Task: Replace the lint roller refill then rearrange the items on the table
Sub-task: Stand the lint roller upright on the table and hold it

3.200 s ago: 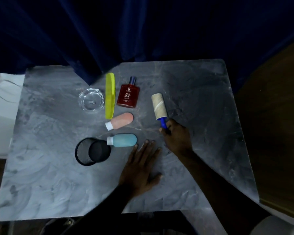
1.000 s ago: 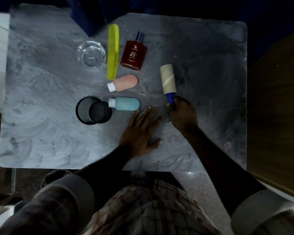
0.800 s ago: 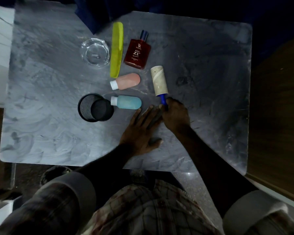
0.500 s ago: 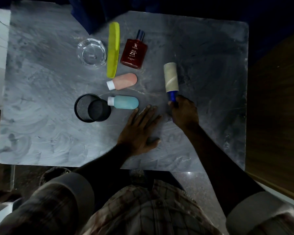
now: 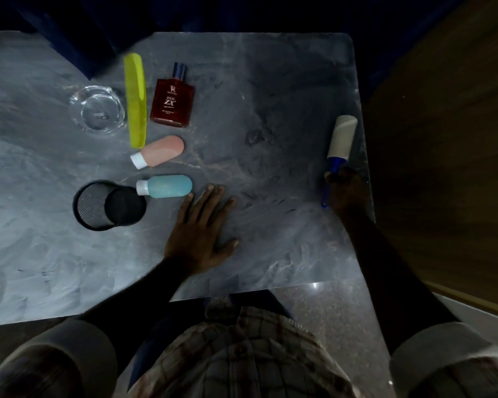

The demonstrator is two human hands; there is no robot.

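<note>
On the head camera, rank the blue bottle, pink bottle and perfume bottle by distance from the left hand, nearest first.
From the left hand:
1. Blue bottle, just beyond the fingertips, slightly left.
2. Pink bottle, one row farther back.
3. Perfume bottle, farthest back.

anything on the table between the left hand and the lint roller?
Nothing: in the head view the grey table from the flat left hand to the lint roller in the right hand is bare.

The desk (image 5: 270, 81) is marbled grey. The comb (image 5: 135, 99) is yellow-green, the perfume bottle (image 5: 172, 104) dark red with a blue cap, the pink tube (image 5: 161, 151) and blue tube (image 5: 168, 186) white-capped, the mesh cup (image 5: 104, 205) black, the lint roller (image 5: 341, 139) beige, blue-handled.
</note>
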